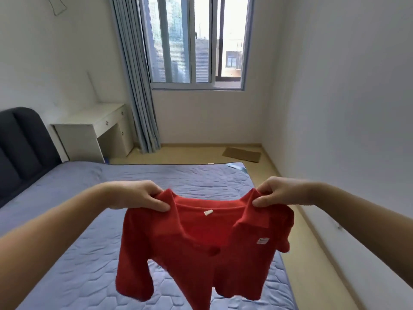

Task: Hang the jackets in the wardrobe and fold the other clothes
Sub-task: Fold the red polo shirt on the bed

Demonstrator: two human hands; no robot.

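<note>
A small red collared shirt hangs in the air above the bed, spread between both hands. My left hand pinches its left shoulder by the collar. My right hand pinches the right shoulder. A white label shows inside the neck and a small tag sits on the chest. Both short sleeves droop down. The shirt's hem runs out of the bottom of the view. No wardrobe or jacket is in sight.
A bed with a quilted blue-grey cover fills the lower view, its dark padded headboard at the left. A white desk stands by blue curtains and a window. A brown mat lies on the wooden floor.
</note>
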